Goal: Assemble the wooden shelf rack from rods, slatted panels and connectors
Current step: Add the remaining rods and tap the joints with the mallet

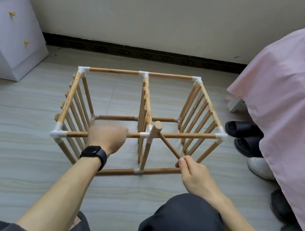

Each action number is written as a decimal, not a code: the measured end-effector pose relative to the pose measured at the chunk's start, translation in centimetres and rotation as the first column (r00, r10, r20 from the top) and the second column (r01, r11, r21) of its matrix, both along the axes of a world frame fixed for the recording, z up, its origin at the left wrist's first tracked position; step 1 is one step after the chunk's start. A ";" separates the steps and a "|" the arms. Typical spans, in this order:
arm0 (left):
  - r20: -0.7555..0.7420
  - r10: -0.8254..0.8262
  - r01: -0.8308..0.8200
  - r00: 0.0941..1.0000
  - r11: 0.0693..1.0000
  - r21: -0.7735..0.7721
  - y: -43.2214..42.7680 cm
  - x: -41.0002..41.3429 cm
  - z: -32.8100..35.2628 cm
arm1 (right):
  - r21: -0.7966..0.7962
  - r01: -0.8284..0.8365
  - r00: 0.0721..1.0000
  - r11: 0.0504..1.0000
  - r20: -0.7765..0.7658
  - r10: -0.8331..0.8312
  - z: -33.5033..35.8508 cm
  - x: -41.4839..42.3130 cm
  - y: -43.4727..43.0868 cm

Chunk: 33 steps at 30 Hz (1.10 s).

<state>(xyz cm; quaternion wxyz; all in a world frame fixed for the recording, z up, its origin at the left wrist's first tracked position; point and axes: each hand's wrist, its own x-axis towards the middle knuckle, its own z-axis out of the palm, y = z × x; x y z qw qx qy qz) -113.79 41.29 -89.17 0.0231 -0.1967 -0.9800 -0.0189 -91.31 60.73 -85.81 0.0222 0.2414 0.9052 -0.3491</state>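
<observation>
Head view is showing the wooden rack (114, 71) standing on the floor (17, 125) before the person's knees. Left hand (107, 137), blurred, is curling round the near top rod (77, 134); right hand (196, 174) is pinching the thin handle of a wooden mallet (156, 130), its head sitting at the middle white connector (144, 135)

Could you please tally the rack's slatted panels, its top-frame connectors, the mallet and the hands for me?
Slatted panels: 3
Top-frame connectors: 6
Mallet: 1
Hands: 2, left hand gripping the near top rod, right hand pinching the mallet handle
Total: 12
</observation>
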 end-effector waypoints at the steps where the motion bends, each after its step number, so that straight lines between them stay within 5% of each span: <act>1: -0.017 -0.001 0.001 1.000 1.000 0.002 -0.1 0.1 0.0 | 0.004 0.004 1.000 1.000 0.002 -0.004 -0.5 0.0 0.2; 7: -0.198 -0.053 0.098 0.979 0.970 0.222 -0.6 0.4 -1.7 | 0.064 -0.041 0.999 0.997 0.007 0.040 0.6 -0.4 0.8; 10: -0.213 -0.113 0.160 0.970 0.962 0.221 -1.1 0.5 -2.4 | 0.015 -0.019 0.962 1.000 -0.273 0.022 3.2 -1.0 1.0; 12: -0.202 -0.108 0.160 0.973 0.952 0.261 -1.1 0.9 -2.4 | -0.004 -0.020 0.840 1.000 -0.543 0.015 4.1 -1.0 0.5; 14: -0.180 -0.094 0.141 0.979 0.951 0.274 -0.9 1.2 -2.1 | 0.014 -0.023 0.769 1.000 -0.639 0.027 3.7 -0.5 -0.2; 18: -0.108 -0.068 0.092 0.992 0.968 0.234 -1.0 1.2 -1.6 | 0.120 -0.116 0.989 0.986 -0.076 0.126 1.3 -0.6 0.0; 22: -0.071 -0.055 0.069 0.996 0.973 0.221 -0.9 1.4 -1.3 | -0.004 -0.014 0.887 1.000 -0.462 0.010 1.3 -0.6 -0.5; 26: -0.048 -0.052 0.062 0.997 0.974 0.219 -0.9 1.5 -1.1 | 0.001 -0.055 0.991 0.998 -0.122 0.055 1.3 -1.0 -0.3; 29: -0.034 -0.053 0.059 0.998 0.975 0.212 -1.0 1.4 -1.0 | -0.061 -0.022 0.900 0.998 -0.436 -0.007 1.7 -0.8 -0.6; 30: -0.026 -0.056 0.060 0.998 0.976 0.211 -1.0 1.5 -0.9 | -0.039 -0.033 0.908 0.999 -0.420 0.014 1.5 -0.7 -0.6; 33: -0.016 -0.048 0.050 0.999 0.973 0.225 -0.9 1.7 -0.7 | 0.028 -0.063 0.998 0.998 -0.023 0.064 0.9 -0.8 0.0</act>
